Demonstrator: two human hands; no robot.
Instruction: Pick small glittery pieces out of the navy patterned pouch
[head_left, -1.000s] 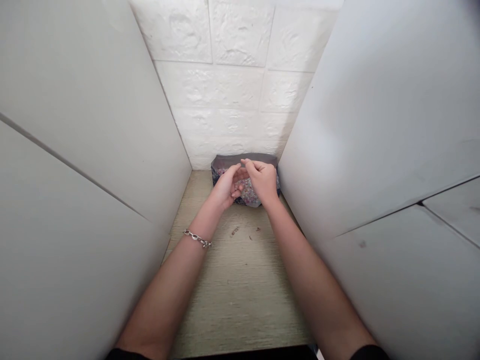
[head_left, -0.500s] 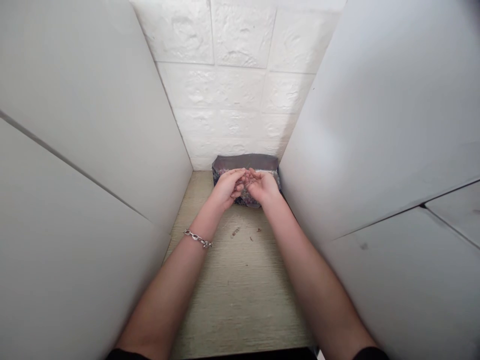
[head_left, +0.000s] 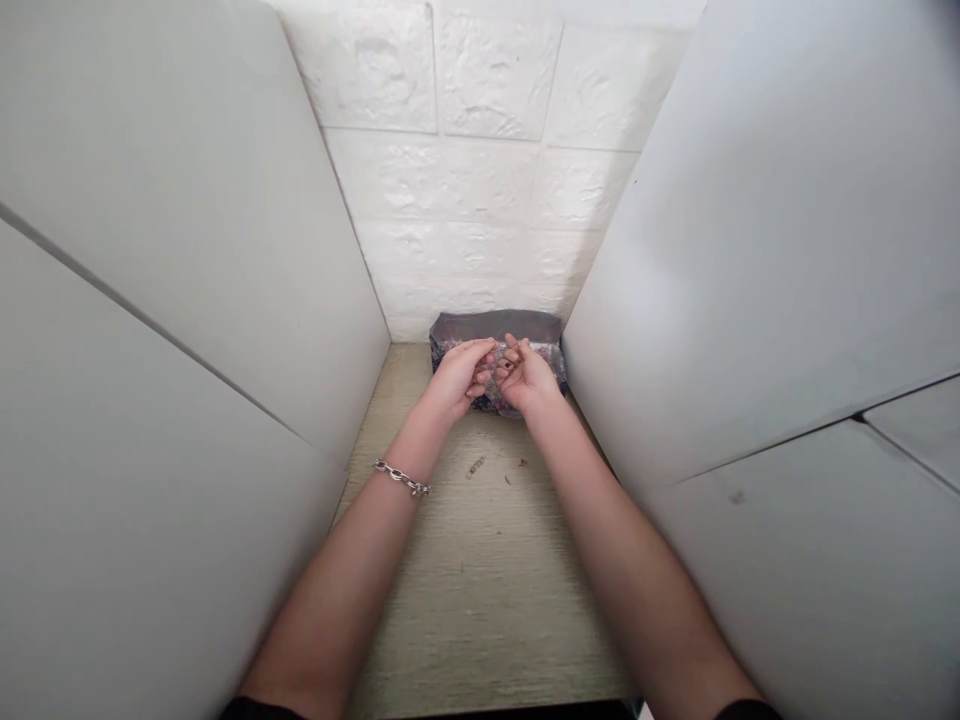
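Note:
A dark, patterned bag [head_left: 495, 323] with an open top lies against the back wall, with small pinkish bits inside. Over its front edge is my left hand [head_left: 463, 375], fingers curled toward the right, a silver chain bracelet on the wrist. Close beside it, my right hand [head_left: 527, 375] has its palm turned up and fingers bent, with a small dark bit near the fingertips. Both hands seem closed around something too small to make out. Several brown crumbs [head_left: 476, 466] lie on the wooden surface in front of the bag.
The pale wooden surface [head_left: 480, 600] runs between a white panel on the left [head_left: 187, 250] and another on the right [head_left: 750, 250]. A white brick-textured wall [head_left: 487, 180] stands behind the bag.
My right hand's fingers have shifted and bent more, leaving a slightly wider gap to my left hand. The view has moved slightly, so everything sits a little further right.

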